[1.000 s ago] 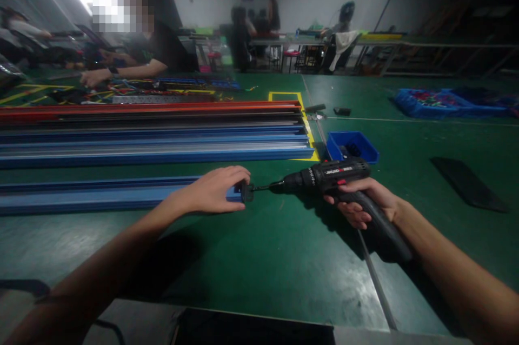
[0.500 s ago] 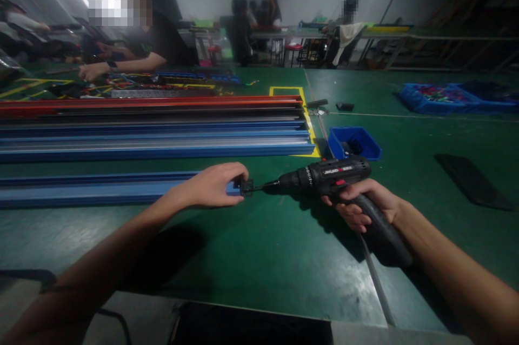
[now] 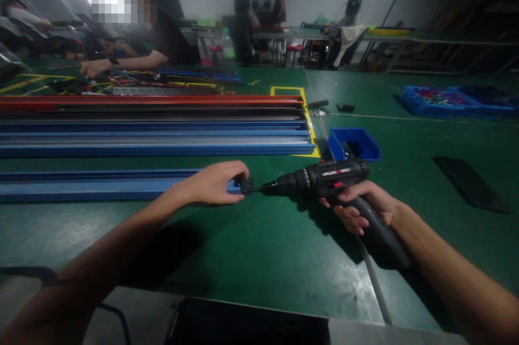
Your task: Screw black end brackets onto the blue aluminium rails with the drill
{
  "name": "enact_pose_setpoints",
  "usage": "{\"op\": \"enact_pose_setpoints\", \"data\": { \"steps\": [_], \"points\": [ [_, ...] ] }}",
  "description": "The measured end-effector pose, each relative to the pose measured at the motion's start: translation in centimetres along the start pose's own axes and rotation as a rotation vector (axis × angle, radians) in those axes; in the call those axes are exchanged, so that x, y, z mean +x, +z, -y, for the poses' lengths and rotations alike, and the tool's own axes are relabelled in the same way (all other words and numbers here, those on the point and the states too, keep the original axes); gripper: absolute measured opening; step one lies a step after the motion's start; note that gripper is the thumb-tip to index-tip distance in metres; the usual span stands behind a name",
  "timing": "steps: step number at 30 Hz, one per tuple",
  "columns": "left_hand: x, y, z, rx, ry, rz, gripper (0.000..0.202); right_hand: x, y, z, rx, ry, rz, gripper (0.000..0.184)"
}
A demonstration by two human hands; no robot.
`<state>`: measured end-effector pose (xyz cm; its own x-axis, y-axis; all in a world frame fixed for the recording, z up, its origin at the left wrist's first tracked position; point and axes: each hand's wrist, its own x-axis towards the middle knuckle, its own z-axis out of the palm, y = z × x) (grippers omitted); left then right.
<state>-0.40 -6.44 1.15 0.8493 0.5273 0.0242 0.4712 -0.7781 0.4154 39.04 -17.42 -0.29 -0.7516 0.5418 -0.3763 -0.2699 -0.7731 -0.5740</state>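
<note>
My left hand (image 3: 213, 183) is closed round the right end of a long blue rail (image 3: 101, 185) lying on the green table (image 3: 263, 247). A small black end cap (image 3: 247, 185) sits on that end of the rail. My right hand (image 3: 359, 204) grips the handle of a black cordless drill (image 3: 328, 177). The drill lies level, pointing left, and its bit touches the black end cap.
A stack of long blue rails (image 3: 154, 139) and a red rail (image 3: 150, 100) lies behind. A small blue bin (image 3: 354, 143) stands just beyond the drill. A black flat piece (image 3: 470, 183) lies at the right. A person's arm (image 3: 121, 64) works at the far left.
Both hands, the rail end and the drill keep their positions against each other. The view has shifted slightly.
</note>
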Motion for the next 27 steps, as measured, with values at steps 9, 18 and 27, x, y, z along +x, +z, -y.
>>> {"op": "enact_pose_setpoints", "data": {
  "steps": [9, 18, 27],
  "points": [
    [-0.01, 0.11, 0.23, -0.009, 0.012, -0.002, 0.032, 0.14, 0.07, -0.38, 0.027, 0.001, 0.015, 0.025],
    [0.04, 0.27, 0.40, -0.007, 0.017, -0.009, 0.032, 0.36, 0.01, -0.56, 0.028, -0.005, 0.030, 0.023],
    [0.08, 0.39, 0.64, -0.012, 0.024, -0.001, 0.031, 0.54, -0.64, -0.88, 0.046, -0.008, 0.063, 0.029]
  ]
}}
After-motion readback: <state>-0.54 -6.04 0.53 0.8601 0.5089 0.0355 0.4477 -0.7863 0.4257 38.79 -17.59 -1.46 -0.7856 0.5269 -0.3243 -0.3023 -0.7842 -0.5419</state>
